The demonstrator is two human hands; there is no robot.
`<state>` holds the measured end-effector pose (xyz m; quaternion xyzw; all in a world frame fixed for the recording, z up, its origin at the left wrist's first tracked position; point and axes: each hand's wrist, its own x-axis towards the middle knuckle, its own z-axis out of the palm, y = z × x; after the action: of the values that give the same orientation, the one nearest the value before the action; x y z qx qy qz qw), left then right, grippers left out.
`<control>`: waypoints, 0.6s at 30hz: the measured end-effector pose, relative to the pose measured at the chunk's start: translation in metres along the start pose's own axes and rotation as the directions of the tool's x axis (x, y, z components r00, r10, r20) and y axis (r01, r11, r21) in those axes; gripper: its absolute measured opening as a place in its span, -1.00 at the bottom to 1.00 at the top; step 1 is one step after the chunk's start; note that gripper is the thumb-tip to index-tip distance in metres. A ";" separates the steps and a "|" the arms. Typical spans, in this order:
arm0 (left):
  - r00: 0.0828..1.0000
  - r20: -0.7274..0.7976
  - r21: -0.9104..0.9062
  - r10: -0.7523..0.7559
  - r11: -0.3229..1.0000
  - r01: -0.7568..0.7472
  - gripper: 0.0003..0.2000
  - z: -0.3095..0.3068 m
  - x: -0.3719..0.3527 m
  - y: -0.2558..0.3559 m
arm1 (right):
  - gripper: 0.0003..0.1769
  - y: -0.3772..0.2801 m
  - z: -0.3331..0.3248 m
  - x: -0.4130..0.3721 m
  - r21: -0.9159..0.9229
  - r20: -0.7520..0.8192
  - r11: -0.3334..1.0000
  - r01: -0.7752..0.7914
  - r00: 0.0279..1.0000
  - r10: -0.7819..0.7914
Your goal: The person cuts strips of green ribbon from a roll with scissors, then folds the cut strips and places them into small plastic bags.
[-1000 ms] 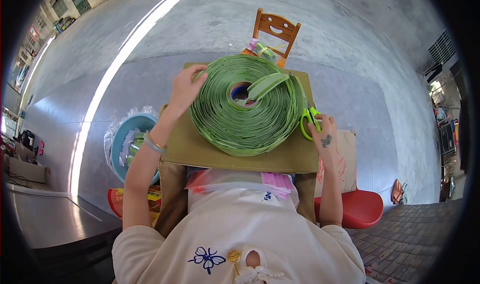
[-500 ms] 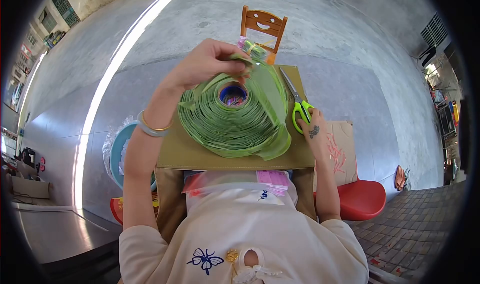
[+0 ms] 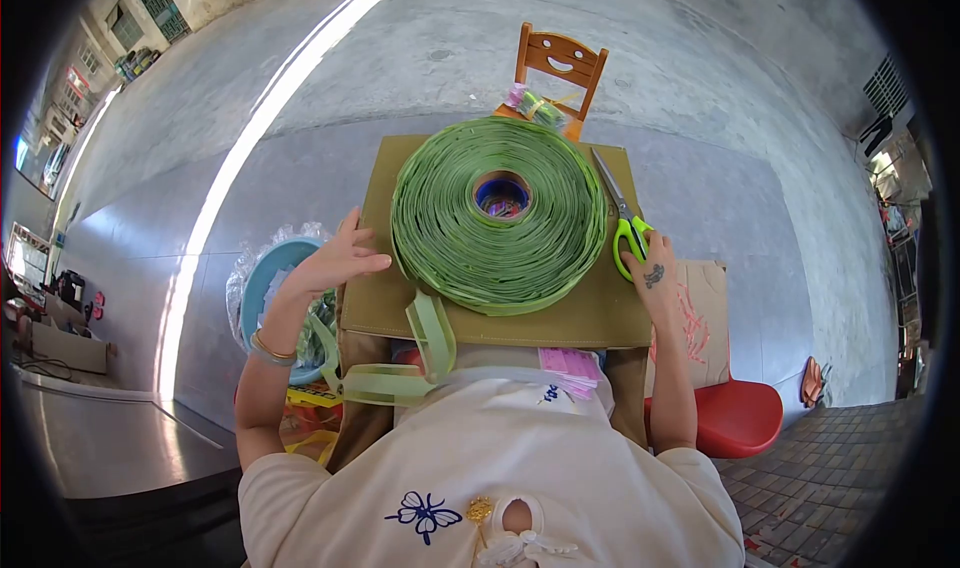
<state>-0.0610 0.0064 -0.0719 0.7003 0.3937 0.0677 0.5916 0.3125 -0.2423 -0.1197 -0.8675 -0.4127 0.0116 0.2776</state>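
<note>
A large flat coil of green ribbon lies on the olive board, with a dark blue core cup at its middle. From the coil's near edge a pale green strip hangs over the board's front edge and trails left. My left hand hovers by the board's left edge, fingers apart, holding nothing. On the right, my right hand has its fingers at the lime-green handles of the scissors, whose blades point away from me on the board.
Beyond the board stands a wooden chair with a wrapped green bundle. A blue basin is at the left, a red stool and cardboard at the right. Pink slips rest at my lap.
My left hand has let go of the green strip and moved down and left. The strip now hangs off the near edge. My right hand stays at the scissors. The view has shifted slightly.
</note>
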 end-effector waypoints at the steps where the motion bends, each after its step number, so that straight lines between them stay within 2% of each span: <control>1: 1.000 0.001 -0.011 0.031 0.999 -0.031 0.00 0.012 0.007 -0.005 | -0.53 0.001 0.000 0.000 -0.004 0.004 1.000 -0.005 1.000 0.005; 2: 0.998 0.003 -0.023 0.061 0.998 -0.061 0.02 0.021 0.011 -0.007 | -0.53 0.001 -0.001 0.000 -0.008 0.004 1.000 -0.006 1.000 0.006; 5: 0.980 -0.121 0.165 0.157 0.977 -0.136 -0.02 0.030 0.021 -0.005 | -0.53 -0.002 0.000 0.001 -0.022 0.002 1.000 0.000 1.000 0.000; 8: 0.939 -0.252 0.462 0.234 0.882 -0.096 -0.07 0.022 0.050 -0.019 | -0.54 0.001 -0.001 0.001 -0.043 -0.008 0.999 -0.013 1.000 0.012; 9: 0.843 -0.420 0.476 0.335 0.873 -0.110 -0.36 0.026 0.055 -0.021 | -0.54 0.000 -0.002 0.000 -0.042 -0.014 0.999 -0.016 1.000 0.015; 12: 0.894 -0.355 0.615 0.274 0.789 0.003 -0.72 -0.002 0.069 -0.024 | -0.56 -0.003 -0.002 0.001 -0.050 -0.031 0.998 -0.034 0.999 0.033; 15: 0.867 -0.362 0.623 0.341 0.781 -0.047 -0.89 -0.020 0.059 -0.036 | -0.56 -0.002 0.001 0.003 -0.054 -0.033 0.997 -0.047 0.998 0.045; 18: 0.951 -0.296 0.466 0.090 0.883 0.061 -0.88 -0.042 0.021 -0.036 | -0.56 -0.004 -0.001 0.004 -0.045 -0.028 0.998 -0.046 0.999 0.045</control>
<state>-0.0871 0.0524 -0.0991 0.8062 0.4806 0.0835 0.3349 0.3130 -0.2375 -0.1165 -0.8828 -0.3891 -0.0032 0.2630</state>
